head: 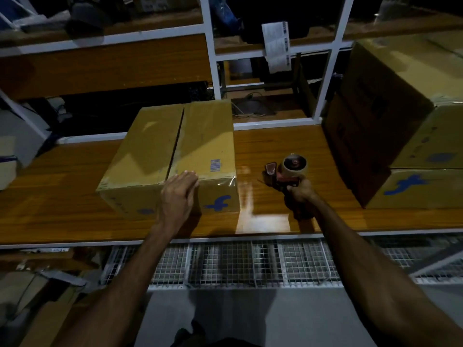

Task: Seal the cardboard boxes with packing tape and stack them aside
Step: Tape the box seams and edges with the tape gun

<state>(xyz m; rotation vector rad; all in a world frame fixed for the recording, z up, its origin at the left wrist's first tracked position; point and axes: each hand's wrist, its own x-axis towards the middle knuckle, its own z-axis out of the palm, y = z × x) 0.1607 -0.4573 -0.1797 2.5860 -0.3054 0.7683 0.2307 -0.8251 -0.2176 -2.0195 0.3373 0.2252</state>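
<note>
Cardboard box (170, 156) mid-frame stays put under my left hand (179, 196), fingers (189, 175) flat together, while my right hand (300, 191) grips the tape gun (288, 171), ready for the seam.

Cardboard box (172, 156): brown, rectangular, blue logo on its near side and a blue barcode print on top; lies flat on the wooden table, top flaps folded shut with the centre seam still a dark open line; clear tape glints along its near right edge. Tape dispenser (288, 171): red frame, roll of brown-clear tape mounted upright; held above the table right of the box. Stacked boxes (406, 136): same brown card and blue logos; piled at the table's right end.
</note>
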